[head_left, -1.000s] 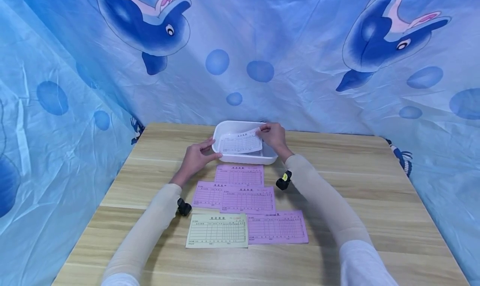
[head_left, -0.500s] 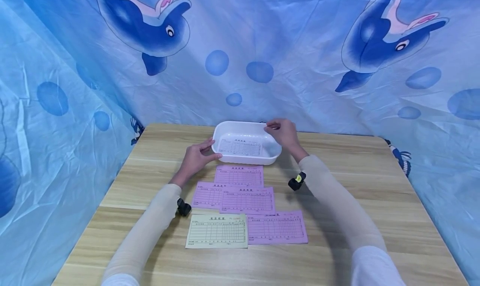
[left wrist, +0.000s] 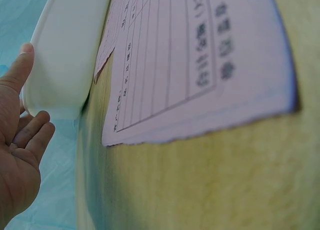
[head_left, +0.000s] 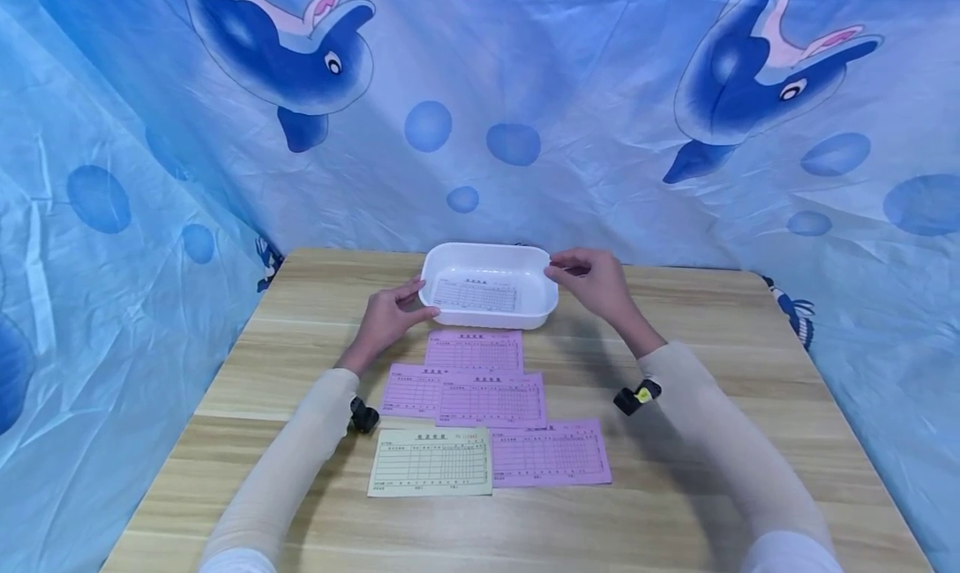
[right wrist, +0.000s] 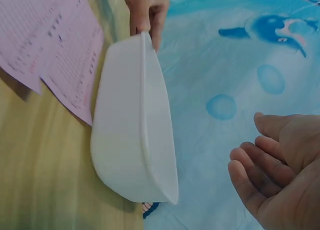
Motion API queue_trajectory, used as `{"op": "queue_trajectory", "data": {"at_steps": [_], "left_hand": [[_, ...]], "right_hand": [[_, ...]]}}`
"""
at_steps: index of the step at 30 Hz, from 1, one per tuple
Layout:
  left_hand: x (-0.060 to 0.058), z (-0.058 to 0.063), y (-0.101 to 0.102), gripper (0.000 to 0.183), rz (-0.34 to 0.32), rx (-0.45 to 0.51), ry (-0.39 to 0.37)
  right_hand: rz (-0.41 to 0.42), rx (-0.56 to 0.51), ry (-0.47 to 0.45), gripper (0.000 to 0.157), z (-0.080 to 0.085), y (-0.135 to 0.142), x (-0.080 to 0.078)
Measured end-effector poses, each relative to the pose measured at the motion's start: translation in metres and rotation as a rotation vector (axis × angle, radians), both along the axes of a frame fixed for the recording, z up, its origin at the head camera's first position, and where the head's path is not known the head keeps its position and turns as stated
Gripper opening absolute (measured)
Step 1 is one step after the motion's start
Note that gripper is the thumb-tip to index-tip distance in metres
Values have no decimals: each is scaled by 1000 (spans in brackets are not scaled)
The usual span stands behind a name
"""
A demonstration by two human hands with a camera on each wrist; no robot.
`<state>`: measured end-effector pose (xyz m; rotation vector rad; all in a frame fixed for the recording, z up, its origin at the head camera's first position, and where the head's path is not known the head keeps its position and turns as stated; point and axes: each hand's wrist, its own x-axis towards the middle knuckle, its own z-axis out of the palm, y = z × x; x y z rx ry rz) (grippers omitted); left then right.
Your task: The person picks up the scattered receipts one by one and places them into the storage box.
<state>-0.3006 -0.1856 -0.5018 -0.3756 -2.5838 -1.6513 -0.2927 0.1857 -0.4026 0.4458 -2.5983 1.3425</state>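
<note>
A white plastic tray [head_left: 491, 317] stands at the back of the table. In the head view a white printed form slip [head_left: 476, 295] lies flat inside it. My left hand [head_left: 384, 316] grips the tray's left end, thumb at the near rim and fingers round the far side. The left wrist view shows the thumb on the rim. My right hand [head_left: 596, 283] is just off the tray's right end. In the right wrist view this right hand [right wrist: 280, 165] holds nothing, its fingers loosely bent and apart from the tray.
Several pink form slips [head_left: 491, 402] lie on the wooden table [head_left: 712, 356] before the tray, some overlapping. A pale green slip [head_left: 430, 464] lies nearest the front. Behind the table hangs a blue curtain [head_left: 510, 198] with dolphins.
My right hand has let go of the white form slip, which now lies in the tray. It has moved right, away from the tray. My left hand stays on the tray's left end.
</note>
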Motion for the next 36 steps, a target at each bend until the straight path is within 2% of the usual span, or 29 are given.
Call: {"op": "queue_trajectory", "data": {"at_steps": [6,12,17,22,31,36], "left_hand": [[0,0,-1,77,-2,10,7],[-1,0,0,77,3,8,13],[-1,0,1,78,1,3,13],[-2,0,0,79,0,1,22],[-2,0,0,79,4,-1,24],[0,-1,1,78,3,-2,21]], "right_hand": [[2,-27,12,30,-8,12,27],[-24,-9,-30,28,-21,23,56],[-32,13,-88,33,-40,35,80],[-35,31,-148,28,-63,45,102],[-2,-20,-197,32,-87,54,129],[0,-36,-257,32,-96,60,141]]}}
